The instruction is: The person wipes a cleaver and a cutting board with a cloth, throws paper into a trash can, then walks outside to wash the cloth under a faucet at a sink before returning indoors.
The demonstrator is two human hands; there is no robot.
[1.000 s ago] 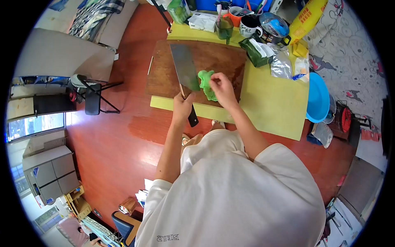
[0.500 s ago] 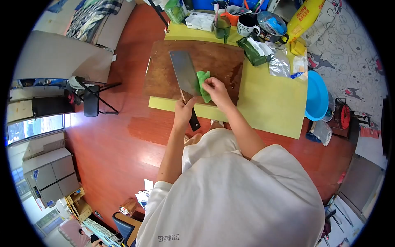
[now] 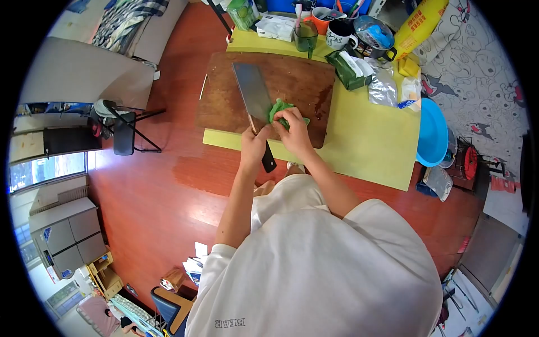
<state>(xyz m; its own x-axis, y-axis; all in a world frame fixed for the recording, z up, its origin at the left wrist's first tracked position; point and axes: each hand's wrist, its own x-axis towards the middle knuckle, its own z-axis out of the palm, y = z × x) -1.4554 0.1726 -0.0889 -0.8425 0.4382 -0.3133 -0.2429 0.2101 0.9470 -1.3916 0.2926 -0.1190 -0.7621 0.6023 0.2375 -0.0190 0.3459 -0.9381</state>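
My left hand is closed round the lower end of a cleaver, near where blade meets handle. Its broad steel blade points away from me over a brown wooden cutting board, and the black handle sticks out below the hand. A narrow tan strip shows along the blade's left edge; I cannot tell what it is. My right hand is closed on a bunched green cloth beside the blade's right edge. Its fingers partly hide the cloth.
The board lies on a yellow-green table. Behind it stand a green cup, a white mug and a lidded pot. A green wipes pack lies at the right. A blue basin stands beyond the table's right edge.
My right hand has moved slightly left and down toward my left hand, and the cloth is more bunched. The cleaver stays in my left hand, almost unmoved.
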